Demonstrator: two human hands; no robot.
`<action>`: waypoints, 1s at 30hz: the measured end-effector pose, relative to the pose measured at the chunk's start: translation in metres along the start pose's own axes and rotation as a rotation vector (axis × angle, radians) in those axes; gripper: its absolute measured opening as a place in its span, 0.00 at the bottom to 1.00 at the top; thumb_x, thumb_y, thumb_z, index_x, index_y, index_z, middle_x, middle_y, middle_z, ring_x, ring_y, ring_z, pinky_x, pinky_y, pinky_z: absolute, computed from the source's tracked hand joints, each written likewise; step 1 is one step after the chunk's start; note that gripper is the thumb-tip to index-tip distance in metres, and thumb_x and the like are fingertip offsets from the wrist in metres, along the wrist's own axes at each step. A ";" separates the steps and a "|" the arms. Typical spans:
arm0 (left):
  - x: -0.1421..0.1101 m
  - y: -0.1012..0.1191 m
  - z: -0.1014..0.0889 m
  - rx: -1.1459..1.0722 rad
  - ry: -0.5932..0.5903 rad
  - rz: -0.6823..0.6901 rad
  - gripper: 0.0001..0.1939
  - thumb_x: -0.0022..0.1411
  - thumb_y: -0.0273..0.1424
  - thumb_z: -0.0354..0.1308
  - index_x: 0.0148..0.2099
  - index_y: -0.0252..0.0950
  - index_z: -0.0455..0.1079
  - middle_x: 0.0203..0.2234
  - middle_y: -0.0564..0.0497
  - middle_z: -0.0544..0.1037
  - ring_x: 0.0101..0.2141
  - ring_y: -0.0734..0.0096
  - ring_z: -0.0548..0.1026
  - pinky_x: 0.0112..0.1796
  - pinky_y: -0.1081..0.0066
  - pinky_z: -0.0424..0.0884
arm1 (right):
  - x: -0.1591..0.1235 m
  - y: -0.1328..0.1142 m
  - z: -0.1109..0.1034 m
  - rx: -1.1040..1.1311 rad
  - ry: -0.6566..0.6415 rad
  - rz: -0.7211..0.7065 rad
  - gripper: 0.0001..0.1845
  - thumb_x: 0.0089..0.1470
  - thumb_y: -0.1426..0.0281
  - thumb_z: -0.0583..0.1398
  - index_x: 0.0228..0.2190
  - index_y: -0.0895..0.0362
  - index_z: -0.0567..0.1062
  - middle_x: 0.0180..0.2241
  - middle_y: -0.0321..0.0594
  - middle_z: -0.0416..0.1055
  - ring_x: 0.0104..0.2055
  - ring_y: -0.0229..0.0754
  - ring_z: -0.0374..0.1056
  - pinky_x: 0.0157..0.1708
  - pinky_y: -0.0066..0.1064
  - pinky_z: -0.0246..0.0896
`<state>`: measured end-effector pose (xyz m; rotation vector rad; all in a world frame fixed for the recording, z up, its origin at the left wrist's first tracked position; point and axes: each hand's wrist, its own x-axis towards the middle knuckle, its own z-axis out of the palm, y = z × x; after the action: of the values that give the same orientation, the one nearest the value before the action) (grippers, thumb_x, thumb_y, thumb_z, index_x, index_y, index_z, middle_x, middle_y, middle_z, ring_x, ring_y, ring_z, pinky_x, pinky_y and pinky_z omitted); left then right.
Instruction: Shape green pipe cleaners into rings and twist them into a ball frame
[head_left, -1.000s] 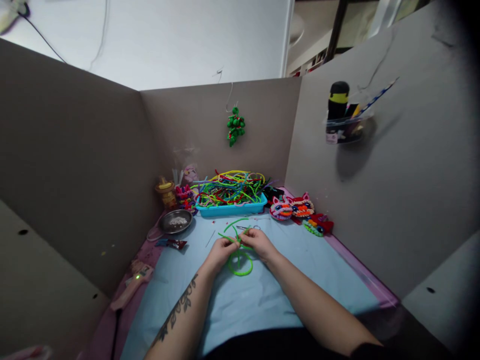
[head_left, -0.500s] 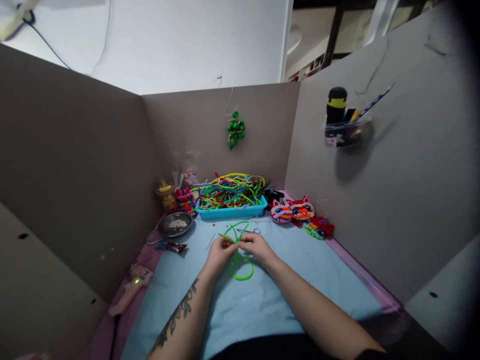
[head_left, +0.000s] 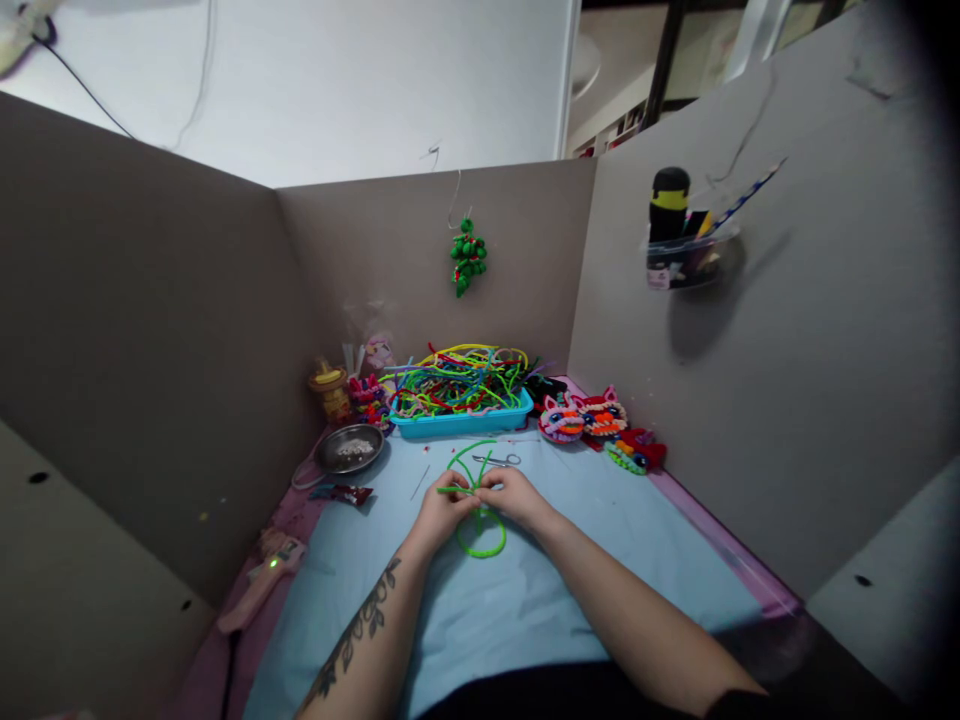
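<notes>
Bright green pipe cleaners (head_left: 482, 552) are crossed together between my two hands, above the blue cloth. A round loop hangs below the fingers, and several loose ends stick out above and to the left. My left hand (head_left: 444, 506) is closed, its thumb and fingers pinching the green strands near the crossing. From the other side my right hand (head_left: 512, 496) pinches the same strands, its fingertips close to the left ones. The exact crossing is partly hidden by the fingertips. Just beyond my hands lie scissors (head_left: 499, 460) on the cloth.
Behind is a blue tray (head_left: 457, 426) heaped with colourful pipe cleaners. Fuzzy woven figures (head_left: 604, 412) sit at right. At left are a metal bowl (head_left: 349, 450), a dark red packet (head_left: 352, 495) and a pink device (head_left: 262, 585) with a green light. Grey panels (head_left: 442, 260) enclose the table.
A green end at my left hand has swung down and now points left across the fingers. Both hands stay in nearly the same place, and the view has shifted slightly.
</notes>
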<state>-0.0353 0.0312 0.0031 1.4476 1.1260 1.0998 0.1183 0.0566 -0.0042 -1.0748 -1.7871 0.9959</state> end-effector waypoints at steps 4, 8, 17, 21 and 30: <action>0.001 0.003 0.000 0.098 -0.013 -0.001 0.11 0.44 0.34 0.61 0.26 0.33 0.65 0.14 0.58 0.64 0.18 0.78 0.61 0.21 0.76 0.55 | -0.001 -0.002 0.000 -0.044 0.102 0.000 0.06 0.40 0.71 0.60 0.16 0.58 0.71 0.19 0.34 0.65 0.27 0.37 0.60 0.29 0.27 0.52; 0.003 0.004 -0.002 0.142 -0.072 -0.041 0.14 0.47 0.38 0.59 0.21 0.32 0.64 0.14 0.58 0.61 0.18 0.80 0.57 0.21 0.75 0.50 | -0.001 -0.007 0.006 -0.010 0.164 0.013 0.09 0.38 0.71 0.59 0.13 0.58 0.66 0.17 0.32 0.60 0.25 0.35 0.57 0.28 0.26 0.50; 0.000 0.004 -0.002 -0.213 -0.155 -0.104 0.16 0.44 0.40 0.64 0.26 0.31 0.68 0.17 0.54 0.67 0.19 0.80 0.60 0.23 0.75 0.53 | -0.004 -0.017 0.007 0.297 0.099 0.171 0.09 0.38 0.69 0.59 0.14 0.59 0.67 0.14 0.31 0.61 0.20 0.32 0.54 0.23 0.25 0.47; 0.000 0.002 -0.003 -0.304 -0.145 -0.150 0.15 0.43 0.38 0.66 0.26 0.31 0.68 0.18 0.54 0.68 0.19 0.80 0.61 0.23 0.75 0.53 | -0.004 -0.017 0.006 0.334 0.088 0.172 0.08 0.38 0.69 0.59 0.15 0.59 0.68 0.15 0.32 0.64 0.21 0.33 0.56 0.24 0.26 0.49; -0.001 0.005 -0.006 -0.386 -0.212 -0.167 0.14 0.43 0.35 0.66 0.25 0.32 0.66 0.18 0.55 0.66 0.19 0.81 0.60 0.23 0.75 0.51 | -0.005 -0.018 0.003 0.382 0.095 0.231 0.09 0.37 0.68 0.60 0.14 0.59 0.69 0.14 0.32 0.64 0.20 0.33 0.55 0.24 0.26 0.48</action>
<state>-0.0405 0.0301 0.0090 1.1158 0.8150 0.9584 0.1114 0.0455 0.0100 -1.0762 -1.3451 1.3385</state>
